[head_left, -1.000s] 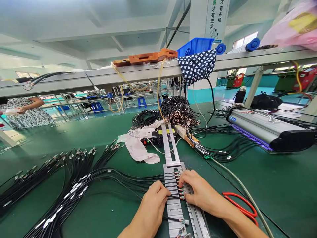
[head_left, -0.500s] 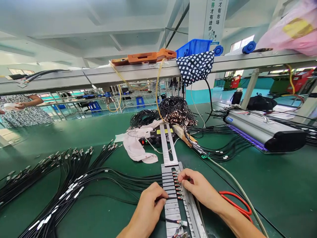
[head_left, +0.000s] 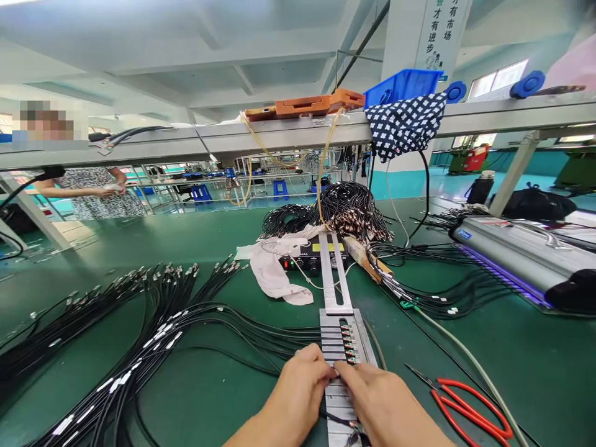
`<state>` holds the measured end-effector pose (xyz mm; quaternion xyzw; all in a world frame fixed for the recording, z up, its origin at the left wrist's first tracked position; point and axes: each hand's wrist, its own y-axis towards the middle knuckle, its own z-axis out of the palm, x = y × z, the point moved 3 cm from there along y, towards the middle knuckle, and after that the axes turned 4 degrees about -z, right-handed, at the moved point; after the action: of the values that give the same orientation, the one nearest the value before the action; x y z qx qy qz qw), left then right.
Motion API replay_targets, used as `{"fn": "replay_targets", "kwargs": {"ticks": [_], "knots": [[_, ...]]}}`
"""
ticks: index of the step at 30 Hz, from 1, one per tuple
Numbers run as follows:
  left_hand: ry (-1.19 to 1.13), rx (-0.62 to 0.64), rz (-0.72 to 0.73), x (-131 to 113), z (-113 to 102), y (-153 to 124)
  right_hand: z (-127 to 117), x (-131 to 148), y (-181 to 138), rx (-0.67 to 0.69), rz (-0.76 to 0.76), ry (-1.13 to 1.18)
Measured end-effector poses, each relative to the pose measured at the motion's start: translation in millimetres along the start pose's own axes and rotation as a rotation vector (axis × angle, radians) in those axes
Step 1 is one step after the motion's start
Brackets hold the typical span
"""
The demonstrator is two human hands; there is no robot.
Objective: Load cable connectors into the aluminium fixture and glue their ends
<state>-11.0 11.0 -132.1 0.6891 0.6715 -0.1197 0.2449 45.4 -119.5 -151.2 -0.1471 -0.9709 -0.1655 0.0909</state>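
Observation:
My left hand (head_left: 298, 388) and my right hand (head_left: 379, 397) meet fingertip to fingertip over a slotted metal fixture (head_left: 342, 347) at the bottom centre. Both hands are closed in a pinch around a thin black cable (head_left: 261, 344) that lies across the fixture's slots. Several more black cables with small connector ends (head_left: 348, 338) sit in the slots just beyond my fingers. Their lengths run off to the left into a big fan of black cables (head_left: 139, 323) spread over the green table (head_left: 512, 347).
Red-handled scissors (head_left: 470, 406) lie right of my right hand. Behind the fixture are a small black control box (head_left: 307, 259), a pinkish cloth (head_left: 274, 273), cable coils (head_left: 344, 208) and a grey lamp housing (head_left: 516, 251). Another person (head_left: 88, 189) stands far left behind the shelf rail.
My right hand slid down the fixture toward me and met my left hand. The camera view shifted left, so the scene sits further right.

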Motion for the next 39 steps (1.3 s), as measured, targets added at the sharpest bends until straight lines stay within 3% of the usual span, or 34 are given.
{"fn": "replay_targets", "kwargs": {"ticks": [4,6,9,13,17,23,27,32,39], "knots": [[0.465,-0.039,0.235,-1,20,-13,34,3,-13,-0.182,-0.222,-0.242],[0.512,-0.025,0.278,0,27,-16,43,1,-16,-0.226,-0.249,-0.283],[0.441,0.051,0.237,0,21,-12,34,-3,-13,-0.173,-0.251,-0.206],[0.119,0.23,0.093,-8,-16,-5,2,-10,-7,-0.079,-0.052,0.102],[0.002,0.297,-0.104,-11,-41,-16,-15,-13,-10,-0.14,0.098,0.418],[-0.082,0.201,-0.125,5,-21,-20,-13,-21,-9,-0.222,0.331,0.785],[-0.245,0.117,-0.162,16,-16,-12,-14,-36,-8,-0.357,0.521,1.009],[-0.216,0.085,-0.189,20,-15,-15,-14,-44,-12,-0.419,0.628,1.019],[-0.154,0.099,-0.217,16,-8,-16,-15,-44,-15,-0.439,0.651,1.031]]}}
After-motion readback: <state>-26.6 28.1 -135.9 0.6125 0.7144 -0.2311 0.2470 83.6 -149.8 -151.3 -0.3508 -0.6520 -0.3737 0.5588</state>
